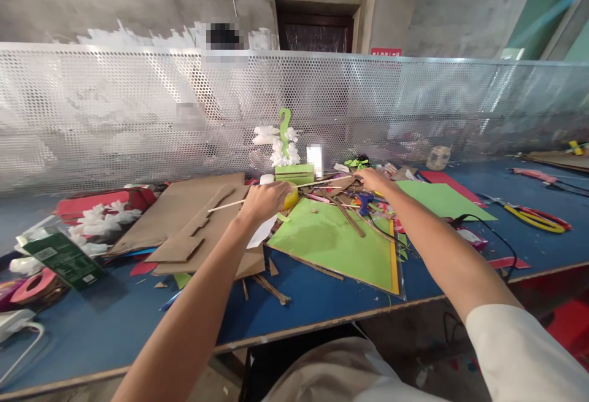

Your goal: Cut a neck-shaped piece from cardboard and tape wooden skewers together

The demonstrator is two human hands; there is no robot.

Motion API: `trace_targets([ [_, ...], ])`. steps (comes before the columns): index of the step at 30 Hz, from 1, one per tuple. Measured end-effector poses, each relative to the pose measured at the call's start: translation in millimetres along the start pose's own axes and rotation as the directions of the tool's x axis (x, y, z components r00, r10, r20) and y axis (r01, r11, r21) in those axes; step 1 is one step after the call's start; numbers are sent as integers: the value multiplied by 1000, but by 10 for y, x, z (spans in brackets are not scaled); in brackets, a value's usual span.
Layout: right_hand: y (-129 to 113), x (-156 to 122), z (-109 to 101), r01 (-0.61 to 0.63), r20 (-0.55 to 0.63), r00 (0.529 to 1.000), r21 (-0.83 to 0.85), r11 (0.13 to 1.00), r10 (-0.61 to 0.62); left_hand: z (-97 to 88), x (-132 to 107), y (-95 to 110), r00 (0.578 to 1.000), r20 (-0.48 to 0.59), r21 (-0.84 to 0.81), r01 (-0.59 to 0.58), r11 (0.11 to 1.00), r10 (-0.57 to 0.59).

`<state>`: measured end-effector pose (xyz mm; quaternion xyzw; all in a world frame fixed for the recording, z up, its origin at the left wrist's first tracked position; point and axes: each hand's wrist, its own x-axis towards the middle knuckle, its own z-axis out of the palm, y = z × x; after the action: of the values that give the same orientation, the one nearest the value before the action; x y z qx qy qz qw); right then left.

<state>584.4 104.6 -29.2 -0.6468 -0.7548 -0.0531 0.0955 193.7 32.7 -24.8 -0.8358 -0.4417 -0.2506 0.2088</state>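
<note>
My left hand is closed around a thin pale wooden stick, which juts out on both sides of it. My right hand has its fingertips pinched at the stick's far right end, above a heap of scraps. A yellow object, partly hidden, shows beside my left fingers. Behind the hands stands a green paper piece shaped like a question mark with white ruffled flowers, on a green base. A green sheet lies between my forearms, and a blue glue gun rests below my right hand.
Brown cardboard covers the left part of the blue table. Further left stands a green box. Yellow-handled scissors and a black cord lie right. A perforated metal screen closes off the back.
</note>
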Motion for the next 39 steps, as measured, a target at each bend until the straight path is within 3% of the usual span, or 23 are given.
trace_targets([
  [4,-69,-32,41,-13,0,1000,-30,999,13,-25,0,39,1000,10,-8,5,1000,-4],
  [8,-172,-149,-53,-24,-25,999,-42,999,23,-36,8,62,999,50,-8,10,1000,-10],
  [13,-398,-491,-132,-50,133,990,-39,998,54,-47,24,90,989,147,7,22,1000,-23],
  [17,-558,-714,-108,-118,159,979,-68,991,127,-57,33,99,966,260,35,-11,999,1],
  [23,-489,-757,-19,-157,140,977,-25,987,159,10,21,68,943,318,-3,-101,995,97],
  [28,-441,-773,-22,-160,65,985,31,987,158,102,17,89,919,356,-90,-145,985,168],
  [31,-453,-786,-44,-167,-83,981,80,983,173,144,22,140,899,399,-92,-158,983,181],
  [35,-425,-758,7,-145,-301,928,252,957,220,184,20,222,887,427,-77,-160,984,177],
  [37,-390,-718,65,-70,-346,906,443,894,242,201,14,253,885,428,-95,-157,983,183],
  [39,-359,-668,127,27,-330,904,681,732,273,223,6,274,884,427,-112,-154,982,187],
])
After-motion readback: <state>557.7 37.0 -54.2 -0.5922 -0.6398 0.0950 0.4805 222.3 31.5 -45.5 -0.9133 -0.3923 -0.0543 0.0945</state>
